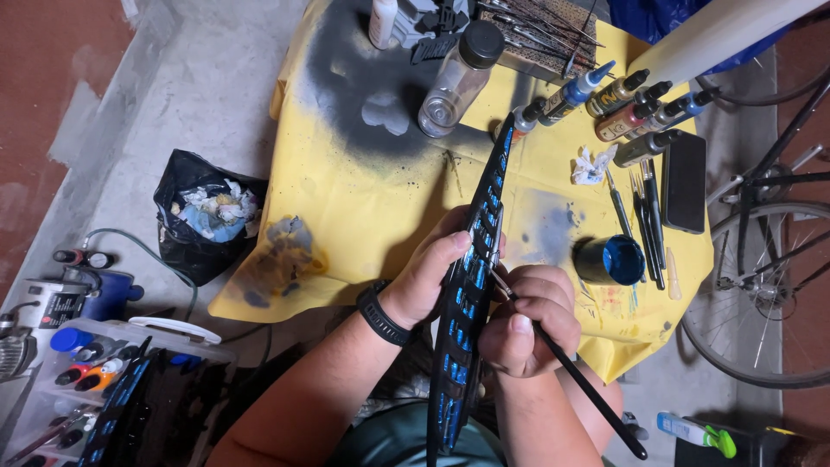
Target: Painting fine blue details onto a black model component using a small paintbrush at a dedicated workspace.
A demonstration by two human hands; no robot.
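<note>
Seen from above, the left hand [428, 281] grips a long, narrow black panel with blue insets [471, 285], held on edge over the lap and the near edge of the table. The right hand [527, 320] is clenched around a thin black paintbrush [575, 376], its tip touching the panel's edge.

Risks, as I judge them: a slip of the brush could smear blue onto the black ribs, and the open pot of blue paint [612, 259] stands just beside the right hand (an elbow nudge could tip it).

The table wears a yellow cover [346, 199] with a grey overspray stain, crowded with paint bottles [631, 108], spare brushes and a dark phone [685, 182]. The floor is concrete; a black rubbish bag [207, 216] lies left, a bicycle wheel [765, 294] right.
</note>
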